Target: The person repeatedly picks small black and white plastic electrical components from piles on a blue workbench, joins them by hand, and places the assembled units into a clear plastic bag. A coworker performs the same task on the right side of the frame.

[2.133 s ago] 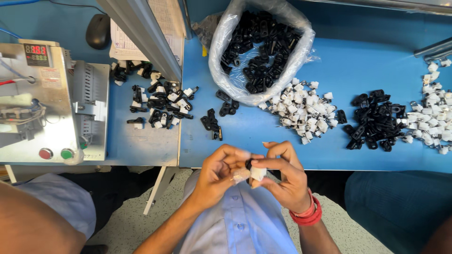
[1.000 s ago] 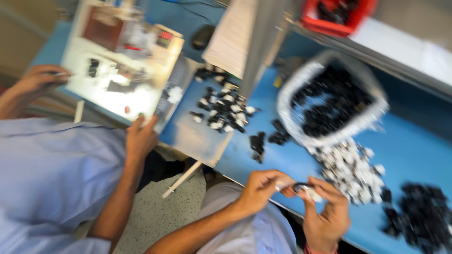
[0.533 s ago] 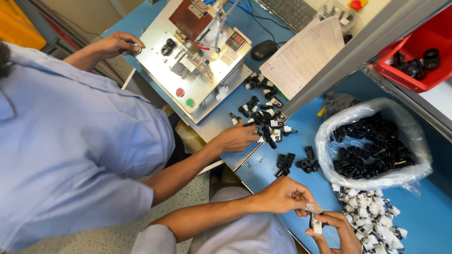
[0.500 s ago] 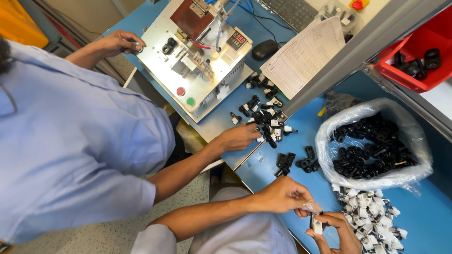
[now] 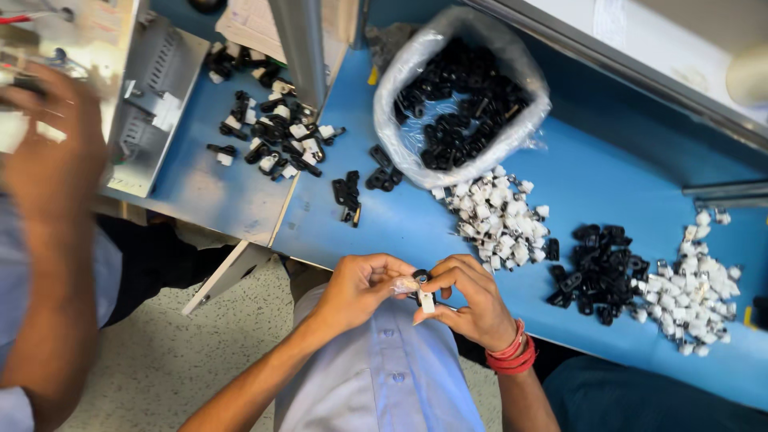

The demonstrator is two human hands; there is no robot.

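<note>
bench: blue worktop (image 5: 624,168) along the upper frame | post: grey metal upright (image 5: 300,40) standing on it | floor: speckled pale floor (image 5: 184,360) below | rail: grey rail (image 5: 640,76) behind | light: even, bright

The person wears a light blue buttoned shirt (image 5: 392,372) and red wrist bangles (image 5: 512,356).

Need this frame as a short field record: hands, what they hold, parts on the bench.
left hand: fingertips pinch a small black plastic clip
right hand: pinches a small white plastic piece below the clip
surface: blue bench top
bag: clear plastic bag of black parts, open
piles: white parts; black parts; white parts
other: a co-worker's blurred hand at far left
</note>
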